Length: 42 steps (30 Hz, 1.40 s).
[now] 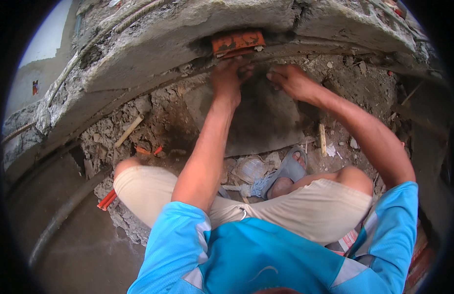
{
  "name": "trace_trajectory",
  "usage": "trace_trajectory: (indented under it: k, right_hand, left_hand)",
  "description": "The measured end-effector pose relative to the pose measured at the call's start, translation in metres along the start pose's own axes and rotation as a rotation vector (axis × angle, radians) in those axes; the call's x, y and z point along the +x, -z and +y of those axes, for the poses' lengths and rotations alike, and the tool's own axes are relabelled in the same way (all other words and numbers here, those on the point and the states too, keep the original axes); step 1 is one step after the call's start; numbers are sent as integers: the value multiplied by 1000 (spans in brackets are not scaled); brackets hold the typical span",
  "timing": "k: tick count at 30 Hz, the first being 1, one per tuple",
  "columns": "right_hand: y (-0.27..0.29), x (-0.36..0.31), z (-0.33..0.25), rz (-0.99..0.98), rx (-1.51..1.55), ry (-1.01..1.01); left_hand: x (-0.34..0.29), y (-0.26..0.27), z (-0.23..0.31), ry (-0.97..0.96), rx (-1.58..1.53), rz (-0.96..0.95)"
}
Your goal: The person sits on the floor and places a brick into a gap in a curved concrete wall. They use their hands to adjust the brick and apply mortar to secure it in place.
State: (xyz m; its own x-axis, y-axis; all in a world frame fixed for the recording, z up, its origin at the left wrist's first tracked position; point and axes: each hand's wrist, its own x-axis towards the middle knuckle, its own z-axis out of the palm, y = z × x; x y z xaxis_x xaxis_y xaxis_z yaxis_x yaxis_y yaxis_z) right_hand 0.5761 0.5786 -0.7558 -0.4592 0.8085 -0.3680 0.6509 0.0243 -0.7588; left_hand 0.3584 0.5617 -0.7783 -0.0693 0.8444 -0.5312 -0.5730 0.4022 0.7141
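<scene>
Wears a blue shirt (271, 259) with pale grey panels, filling the bottom of the frame. Sits with legs folded in beige shorts (300, 210) at lower centre, with a grey sandal (291, 169) on the foot right of centre. Beside the sandal, crumpled clear plastic (251, 169) amid rubble. At lower left, on the edge of the rubble, short red tubes (107, 200). Past the sandal, at centre, a flat dark sheet (266, 130), lying between a wooden stick (322, 139) on the right and another on the left.

Over the far end of the sheet, reaches out with both hands, held apart: at upper centre the left hand (228, 81), raised with fingers partly curled just below an orange box (238, 42); to its right, the right hand (293, 81), with fingers bent in toward the thumb. Too blurred there to tell for certain about any pinch or hold, or about contact with the box.

Above, at upper centre, the box itself, set in a hollow of a rough concrete beam (153, 54) curving across the top of the frame. Farther off, at upper left, a grey wall (48, 73).
</scene>
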Motion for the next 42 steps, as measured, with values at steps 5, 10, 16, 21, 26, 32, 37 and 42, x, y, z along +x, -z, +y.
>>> trace_trajectory:
  k: [5, 10, 16, 21, 26, 32, 37, 42]
  right_hand:
    - [-10, 29, -31, 58, 168, -21]
    - [-90, 44, -34, 504, 854, -68]
    - [-145, 64, -59, 986, 840, -12]
    - [-136, 61, -85, 936, 1018, 11]
    - [-131, 66, -70, 842, 1146, 84]
    - [-133, 80, -51, 798, 1289, 128]
    - [-118, 74, -37, 639, 1254, 147]
    - [-114, 72, -38, 633, 1204, 108]
  left_hand:
    - [-4, 11, 18, -26, 217, 27]
    - [-4, 32, 53, -91, 623, 41]
    - [-19, 29, 47, -339, 768, -49]
    - [-19, 27, 72, -90, 490, -190]
    - [-9, 29, 94, 129, 429, -255]
    - [-9, 18, 87, 140, 265, -265]
    - [-10, 21, 80, 140, 191, -249]
    - [-3, 29, 83, 159, 194, -310]
